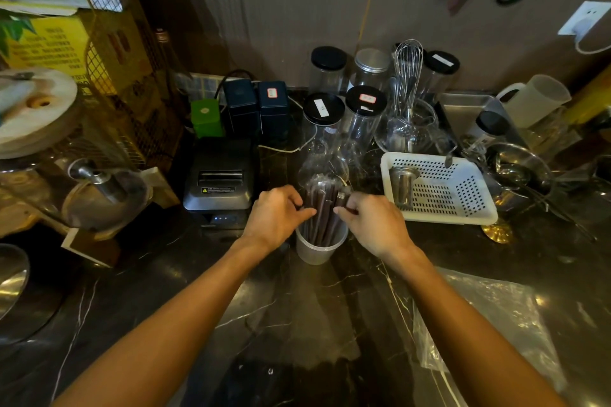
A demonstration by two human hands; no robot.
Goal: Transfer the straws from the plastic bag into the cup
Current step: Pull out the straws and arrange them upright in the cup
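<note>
A bundle of dark wrapped straws (322, 208) stands upright in a translucent plastic cup (315, 251) on the dark marble counter. My left hand (276, 213) pinches the bundle from the left, fingers closed on the straws. From the right, my right hand (372, 221) grips the same bundle near its upper part. The straws' lower ends sit inside the cup. A clear plastic bag (489, 320) lies flat on the counter at the lower right, under my right forearm.
A black receipt printer (220, 180) sits left of the cup. A white perforated basket (439, 187) holding a metal strainer stands to the right. Clear jars with black lids (324, 109) and a whisk (408, 76) crowd the back. Metal bowls lie far right.
</note>
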